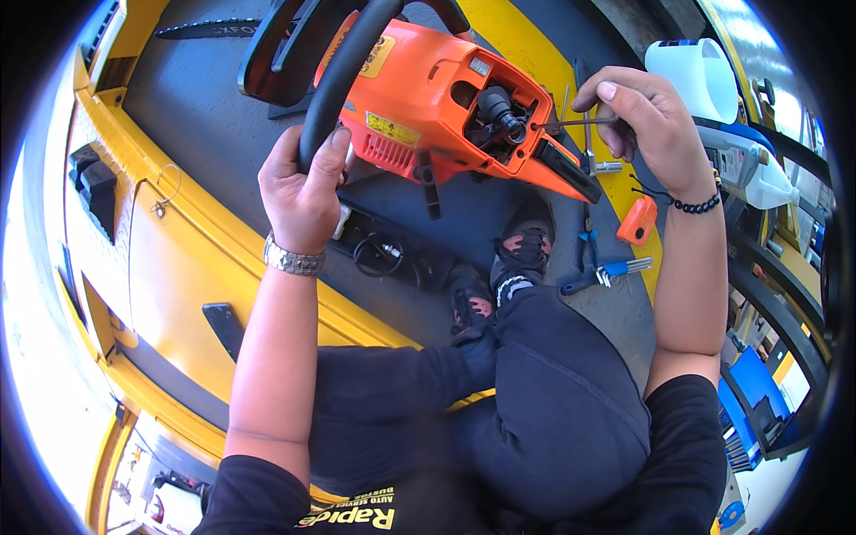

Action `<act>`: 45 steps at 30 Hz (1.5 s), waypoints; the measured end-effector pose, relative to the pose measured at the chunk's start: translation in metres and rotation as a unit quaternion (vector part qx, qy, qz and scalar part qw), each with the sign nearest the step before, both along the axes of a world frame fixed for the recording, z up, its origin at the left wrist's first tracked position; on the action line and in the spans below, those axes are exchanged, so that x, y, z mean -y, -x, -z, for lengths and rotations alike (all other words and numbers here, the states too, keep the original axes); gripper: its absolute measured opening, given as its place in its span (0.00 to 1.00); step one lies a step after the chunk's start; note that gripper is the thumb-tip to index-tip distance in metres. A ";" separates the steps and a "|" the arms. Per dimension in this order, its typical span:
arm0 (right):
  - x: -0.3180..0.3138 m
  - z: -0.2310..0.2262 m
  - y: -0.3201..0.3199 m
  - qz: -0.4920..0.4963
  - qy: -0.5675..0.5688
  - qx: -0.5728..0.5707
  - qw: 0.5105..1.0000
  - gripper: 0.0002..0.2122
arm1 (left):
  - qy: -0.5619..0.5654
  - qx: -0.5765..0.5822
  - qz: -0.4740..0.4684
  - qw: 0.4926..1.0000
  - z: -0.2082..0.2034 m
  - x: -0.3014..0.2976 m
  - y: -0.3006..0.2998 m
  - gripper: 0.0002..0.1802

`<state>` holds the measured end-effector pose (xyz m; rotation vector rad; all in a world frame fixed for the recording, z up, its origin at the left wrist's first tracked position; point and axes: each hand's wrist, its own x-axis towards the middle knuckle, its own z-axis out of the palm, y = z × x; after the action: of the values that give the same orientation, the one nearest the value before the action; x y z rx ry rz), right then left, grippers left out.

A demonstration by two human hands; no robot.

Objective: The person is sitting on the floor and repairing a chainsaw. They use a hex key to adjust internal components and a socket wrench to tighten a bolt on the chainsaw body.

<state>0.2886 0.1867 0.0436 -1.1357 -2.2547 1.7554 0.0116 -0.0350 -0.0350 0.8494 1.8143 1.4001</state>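
An orange chainsaw (415,76) is tilted in front of me, its bar (209,29) pointing to the far left. My left hand (306,192) is closed around the lower part of its black front handle (337,80). Between the fingers of my right hand (651,120) is a thin L-shaped hex key (584,122). Its long end reaches left to the edge of the saw's uncovered rear compartment, where a black round part (501,111) shows. Whether the tip sits in a screw cannot be made out.
On the floor at the right lie a small orange cover (637,220), a folding hex key set (615,270), pliers (588,241) and a metal socket tool (606,167). White plastic containers (695,76) stand beyond my right hand. A phone (223,328) rests on the yellow frame (192,250) at left.
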 end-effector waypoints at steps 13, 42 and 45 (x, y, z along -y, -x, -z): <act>0.016 -0.017 0.015 0.022 -0.096 0.071 0.993 0.21 | 0.000 0.024 0.000 1.000 0.000 -0.001 0.000 0.13; -0.025 -0.034 0.031 -0.492 -0.577 -0.110 0.643 0.13 | -0.020 0.005 0.009 1.000 0.003 0.001 0.002 0.13; -0.029 -0.035 0.035 -0.521 -0.568 -0.127 0.624 0.12 | -0.019 0.008 0.010 1.000 0.002 0.001 0.001 0.13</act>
<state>0.2536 0.2156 0.0784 0.7513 -2.9966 0.0115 0.0105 -0.0358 -0.0370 0.8726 1.7675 1.4294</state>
